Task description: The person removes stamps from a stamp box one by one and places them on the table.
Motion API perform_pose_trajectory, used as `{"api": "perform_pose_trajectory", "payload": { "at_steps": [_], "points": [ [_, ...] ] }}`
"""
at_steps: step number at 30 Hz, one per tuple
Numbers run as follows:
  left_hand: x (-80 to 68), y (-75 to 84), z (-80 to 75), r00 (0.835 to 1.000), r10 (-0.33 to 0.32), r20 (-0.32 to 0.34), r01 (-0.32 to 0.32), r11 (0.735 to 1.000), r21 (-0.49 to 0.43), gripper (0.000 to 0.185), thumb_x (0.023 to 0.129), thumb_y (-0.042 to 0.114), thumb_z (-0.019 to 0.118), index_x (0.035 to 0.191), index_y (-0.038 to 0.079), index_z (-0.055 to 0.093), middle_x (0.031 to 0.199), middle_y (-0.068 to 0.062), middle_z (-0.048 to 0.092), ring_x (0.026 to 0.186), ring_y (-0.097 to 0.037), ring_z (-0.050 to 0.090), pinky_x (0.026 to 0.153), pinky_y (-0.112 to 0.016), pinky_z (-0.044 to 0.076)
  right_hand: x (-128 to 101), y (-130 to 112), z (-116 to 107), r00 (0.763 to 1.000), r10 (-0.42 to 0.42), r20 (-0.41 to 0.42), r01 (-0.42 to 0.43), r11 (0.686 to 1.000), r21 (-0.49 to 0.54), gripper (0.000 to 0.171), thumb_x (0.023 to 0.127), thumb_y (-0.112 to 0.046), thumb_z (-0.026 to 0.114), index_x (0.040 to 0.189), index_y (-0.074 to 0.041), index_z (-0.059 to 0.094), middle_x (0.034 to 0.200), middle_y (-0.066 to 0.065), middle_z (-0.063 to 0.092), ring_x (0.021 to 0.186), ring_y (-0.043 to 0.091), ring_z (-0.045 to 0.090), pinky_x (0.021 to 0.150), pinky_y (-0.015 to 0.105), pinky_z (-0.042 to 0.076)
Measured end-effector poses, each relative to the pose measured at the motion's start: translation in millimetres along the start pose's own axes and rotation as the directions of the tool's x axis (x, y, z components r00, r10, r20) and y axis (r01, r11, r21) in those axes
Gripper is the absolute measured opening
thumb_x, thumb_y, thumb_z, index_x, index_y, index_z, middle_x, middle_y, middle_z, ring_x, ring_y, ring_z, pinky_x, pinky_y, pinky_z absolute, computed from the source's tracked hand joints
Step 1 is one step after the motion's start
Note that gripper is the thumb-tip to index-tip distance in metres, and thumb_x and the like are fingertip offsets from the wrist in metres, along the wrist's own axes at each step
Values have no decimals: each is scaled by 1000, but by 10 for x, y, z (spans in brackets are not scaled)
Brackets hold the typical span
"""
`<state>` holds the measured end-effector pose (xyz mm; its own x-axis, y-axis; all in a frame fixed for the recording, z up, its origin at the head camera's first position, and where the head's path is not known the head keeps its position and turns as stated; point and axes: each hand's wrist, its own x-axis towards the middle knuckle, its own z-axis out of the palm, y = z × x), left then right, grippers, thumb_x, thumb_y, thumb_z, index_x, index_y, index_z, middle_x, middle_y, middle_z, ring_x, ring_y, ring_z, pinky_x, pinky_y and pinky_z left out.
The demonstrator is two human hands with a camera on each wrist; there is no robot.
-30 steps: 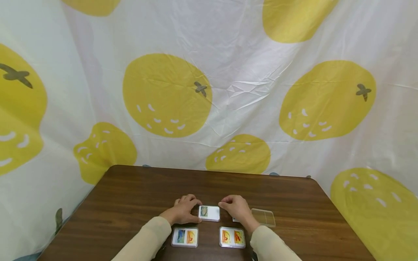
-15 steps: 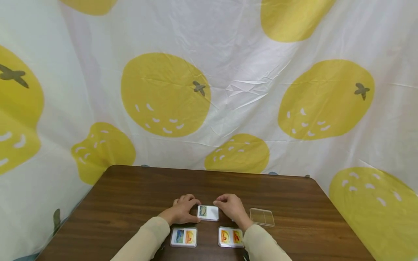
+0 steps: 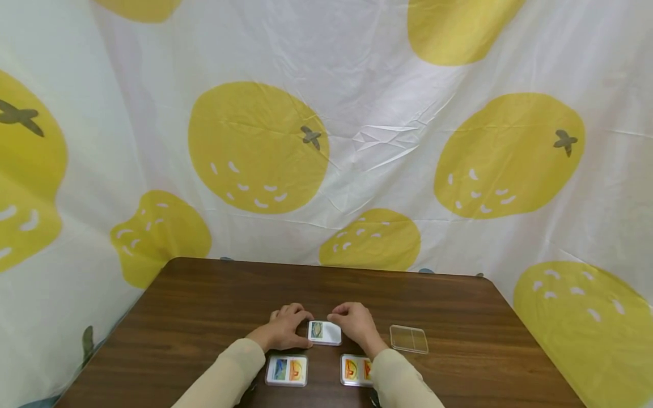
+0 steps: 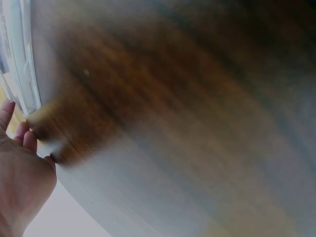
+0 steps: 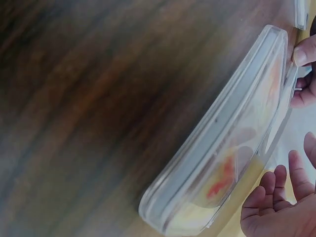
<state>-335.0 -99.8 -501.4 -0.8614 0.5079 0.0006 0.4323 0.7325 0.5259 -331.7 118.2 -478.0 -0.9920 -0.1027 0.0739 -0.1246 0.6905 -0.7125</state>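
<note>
In the head view, my left hand (image 3: 287, 327) grips the left end of a clear-edged plastic case (image 3: 329, 334), thumb at the near corner and index at the far one. Inside are a small greenish picture on the left and a plain white right half. My right hand (image 3: 354, 324) hovers at the far right corner of that case, its thumb and index close together; whatever lies between them is too small to tell. In the right wrist view, the right hand (image 5: 284, 207) shows loosely bent fingers, and the left hand (image 5: 306, 57) touches the case beyond.
Two closed clear cases lie nearer: one with blue and orange pictures (image 3: 286, 371), and one with two orange-red pictures (image 3: 353, 370), partly behind the right sleeve. A clear divided lid (image 3: 409, 339) rests at right on the brown table (image 3: 245, 289). A lemon-print curtain (image 3: 377, 170) hangs behind.
My right hand has moved left, from beside the middle case to over its far right corner. Its sleeve now covers part of the near right case. The left hand keeps its grip.
</note>
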Motion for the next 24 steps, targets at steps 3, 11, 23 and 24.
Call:
{"api": "perform_pose_trajectory", "payload": {
  "at_steps": [3, 11, 23, 24],
  "points": [
    [-1, 0, -3, 1000, -2, 4, 2, 1000, 4, 51, 84, 37, 78, 126, 16, 59, 133, -9, 44, 126, -36, 38, 102, -59, 25, -2, -20, 21, 1000, -17, 8, 18, 1000, -16, 17, 86, -24, 76, 91, -8, 75, 93, 5, 70, 85, 21, 61, 75, 40, 49],
    [19, -12, 3, 1000, 4, 13, -4, 1000, 11, 51, 84, 37, 77, 127, 14, 59, 131, -10, 44, 125, -37, 38, 100, -59, 26, 19, -50, 111, 998, -63, 19, 65, 992, -106, 17, 84, -26, 77, 90, -10, 75, 89, 2, 70, 82, 21, 62, 74, 41, 48],
    [-8, 13, -26, 1000, 14, 5, -14, 1000, 10, 51, 85, 37, 77, 126, 13, 59, 129, -10, 45, 123, -36, 39, 100, -57, 26, 13, -49, 172, 997, -72, 38, 77, 983, -167, 20, 82, -28, 80, 90, -10, 75, 92, 3, 71, 91, 29, 63, 81, 47, 48],
    [-13, 23, -34, 1000, 13, 4, -13, 1000, 7, 51, 84, 36, 78, 125, 13, 59, 128, -9, 45, 123, -36, 39, 100, -58, 27, 10, -48, 176, 997, -72, 38, 77, 982, -171, 21, 82, -28, 80, 90, -10, 75, 92, 3, 71, 92, 29, 63, 81, 47, 48]
  ]
}}
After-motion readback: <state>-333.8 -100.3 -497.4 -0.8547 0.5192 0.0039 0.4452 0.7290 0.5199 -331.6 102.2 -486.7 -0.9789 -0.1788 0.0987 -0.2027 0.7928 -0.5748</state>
